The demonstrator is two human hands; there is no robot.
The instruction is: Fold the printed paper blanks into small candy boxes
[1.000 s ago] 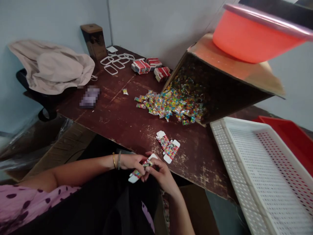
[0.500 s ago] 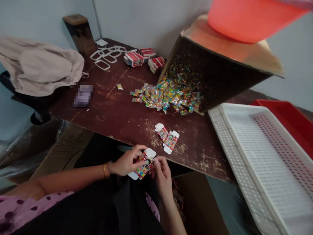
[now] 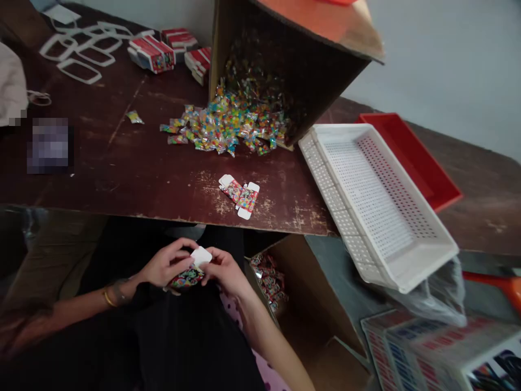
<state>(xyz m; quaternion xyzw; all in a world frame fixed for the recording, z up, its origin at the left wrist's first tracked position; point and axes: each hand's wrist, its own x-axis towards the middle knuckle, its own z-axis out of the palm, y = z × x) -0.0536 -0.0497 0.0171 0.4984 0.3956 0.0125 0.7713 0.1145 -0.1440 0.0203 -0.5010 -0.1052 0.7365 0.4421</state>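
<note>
Between both hands, over my lap, is a small printed candy box (image 3: pixel 188 278) with a white flap raised at its top. My left hand (image 3: pixel 169 264) grips the box from the left side, fingers curled along its edge. My right hand (image 3: pixel 226 270) pinches the flap's right corner with thumb and forefinger. On the table (image 3: pixel 154 198) beyond them lie flattened printed cartons (image 3: pixel 247 200) with white flaps. Behind those, wrapped colourful candies (image 3: pixel 220 125) spill from a large cardboard box (image 3: pixel 334 70) on its side.
A white perforated tray (image 3: pixel 366 201) overhangs the table's front edge, partly over a red tray (image 3: pixel 415 157). Red carton bundles (image 3: pixel 152 53) and white oval loops (image 3: pixel 79 70) lie at the back left. Below the table, an open cardboard box (image 3: pixel 321 298) holds small packets (image 3: pixel 271 279).
The view has swung right and down, so the scene sits further left. My hands still hold the candy box; my right fingers have moved up onto its white flap.
</note>
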